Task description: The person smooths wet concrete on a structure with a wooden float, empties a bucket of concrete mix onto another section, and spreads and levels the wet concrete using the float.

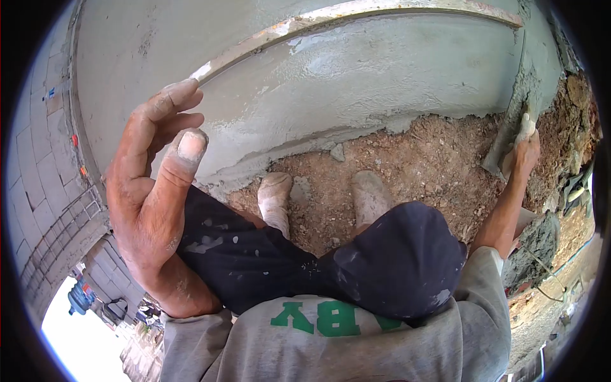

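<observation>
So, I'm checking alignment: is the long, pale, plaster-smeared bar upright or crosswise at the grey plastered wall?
Crosswise: the bar runs sideways across the wall, roughly following its bottom edge.

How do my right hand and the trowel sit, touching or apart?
Touching. The head view shows the right hand closed on the trowel, with no gap between them.

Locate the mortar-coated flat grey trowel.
In the head view, the trowel is at the right, in the person's right hand, near the lower edge of the wet grey plastered wall and the reddish-brown rubbly ground.
</observation>
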`<state>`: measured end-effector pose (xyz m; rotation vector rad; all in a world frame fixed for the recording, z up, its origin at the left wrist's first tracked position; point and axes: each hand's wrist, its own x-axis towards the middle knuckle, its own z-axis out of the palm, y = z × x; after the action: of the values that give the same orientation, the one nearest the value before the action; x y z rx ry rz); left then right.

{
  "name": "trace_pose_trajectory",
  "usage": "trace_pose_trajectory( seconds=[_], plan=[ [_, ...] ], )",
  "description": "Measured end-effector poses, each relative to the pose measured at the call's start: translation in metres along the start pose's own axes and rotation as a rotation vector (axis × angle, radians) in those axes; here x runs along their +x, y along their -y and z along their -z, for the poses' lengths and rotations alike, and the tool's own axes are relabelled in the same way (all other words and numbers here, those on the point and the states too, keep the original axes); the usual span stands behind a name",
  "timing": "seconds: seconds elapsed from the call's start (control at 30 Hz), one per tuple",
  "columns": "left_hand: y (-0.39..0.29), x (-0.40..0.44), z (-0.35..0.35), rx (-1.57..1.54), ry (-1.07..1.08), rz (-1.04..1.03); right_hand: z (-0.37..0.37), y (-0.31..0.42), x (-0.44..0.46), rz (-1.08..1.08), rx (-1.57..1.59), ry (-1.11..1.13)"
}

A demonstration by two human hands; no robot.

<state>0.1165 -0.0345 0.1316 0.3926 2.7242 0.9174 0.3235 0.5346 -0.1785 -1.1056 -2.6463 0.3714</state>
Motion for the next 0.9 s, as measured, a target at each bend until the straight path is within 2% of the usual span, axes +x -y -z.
trace_pose_trajectory(
  seconds=[0.03,0.07,0.13,0.17,0.23,0.27,0.33,0.43,0.53,0.7,0.87,0.9],
  plan=[
    [0.0,-0.004,0.004,0.023,-0.017,-0.006,0.026,0.07,-0.022,-0.288,0.344,0.159],
    [-0.001,-0.006,0.006,0.037,-0.03,-0.017,0.043,0.135,-0.042,-0.399,0.491,0.243],
    [0.0,-0.008,0.008,0.105,-0.051,-0.05,0.022,0.143,-0.06,-0.096,0.462,0.382],
    [0.0,-0.009,0.01,0.125,-0.064,-0.073,0.01,0.161,-0.076,0.266,0.293,0.227],
    [0.0,-0.014,0.013,0.147,-0.111,-0.098,0.019,0.241,-0.1,0.464,0.28,0.421],
    [-0.001,-0.017,0.016,0.156,-0.133,-0.086,0.023,0.269,-0.111,0.497,0.253,0.601],
    [0.003,-0.024,0.025,0.136,-0.198,-0.08,0.022,0.302,-0.132,0.726,0.2,0.816],
    [0.007,-0.045,0.035,0.186,-0.262,-0.053,0.008,0.316,-0.153,0.989,0.243,1.009],
    [0.012,-0.071,0.052,0.17,-0.234,-0.02,0.011,0.315,-0.157,1.138,0.103,1.078],
    [0.004,-0.095,0.058,0.232,-0.301,0.069,0.016,0.29,-0.147,1.176,0.015,1.039],
    [0.001,-0.096,0.049,0.204,-0.351,0.045,0.011,0.262,-0.144,1.259,-0.073,1.012],
    [-0.001,-0.096,0.047,0.199,-0.377,0.051,0.01,0.261,-0.143,1.22,-0.09,0.976]
  ],
)
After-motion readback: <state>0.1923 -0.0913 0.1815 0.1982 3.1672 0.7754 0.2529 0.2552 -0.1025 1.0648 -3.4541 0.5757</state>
